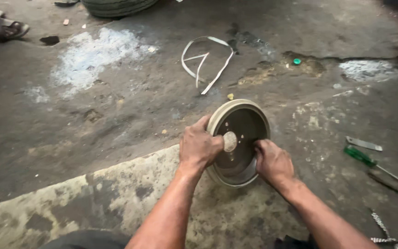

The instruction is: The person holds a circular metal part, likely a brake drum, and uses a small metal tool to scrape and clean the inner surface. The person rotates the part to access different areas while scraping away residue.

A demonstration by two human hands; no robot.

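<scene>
A round metal brake drum (242,121) stands tilted on its rim on the dirty concrete floor, its open dark inside facing me, with several small holes around the hub. My left hand (199,146) grips the drum's left rim, and a small pale round piece (230,141) shows at its fingertips against the hub. My right hand (272,160) holds the right lower rim, fingers curled over the edge.
A green-handled screwdriver (360,156) and a flat metal blade (364,144) lie to the right. A loop of pale strapping (206,62) lies ahead on the floor. A tyre (116,6) sits at the top, a sandalled foot (5,27) at top left, braided cord (388,233) at bottom right.
</scene>
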